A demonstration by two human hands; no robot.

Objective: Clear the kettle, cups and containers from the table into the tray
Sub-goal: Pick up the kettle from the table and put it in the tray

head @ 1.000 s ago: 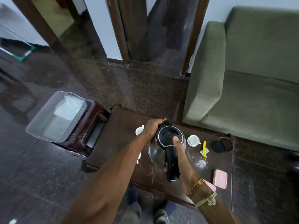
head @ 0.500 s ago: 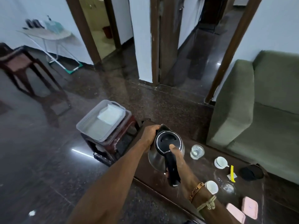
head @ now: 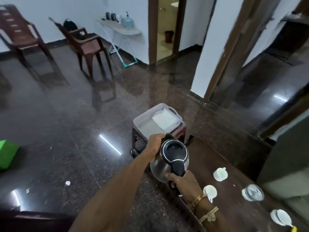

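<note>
A steel kettle (head: 163,169) with a black lid and handle hangs in the air at the left end of the dark wooden table (head: 225,195). My right hand (head: 183,182) grips its black handle from below. My left hand (head: 154,144) holds the kettle's far side near the spout. Just beyond the kettle, a grey plastic tray (head: 142,121) with a white cloth inside rests on a brown stool. Three white cups (head: 220,174) (head: 210,191) (head: 280,217) and a clear glass (head: 252,194) stand on the table to the right.
The brown stool (head: 177,131) under the tray touches the table's left end. A green sofa (head: 287,164) lies along the right. Two brown plastic chairs (head: 88,46) and an ironing board (head: 120,29) stand by the far wall. A green block (head: 7,156) sits on the floor at left.
The kettle has moved left along the table toward the tray, still held by both hands. My view has swung left and up, bringing in the chairs.
</note>
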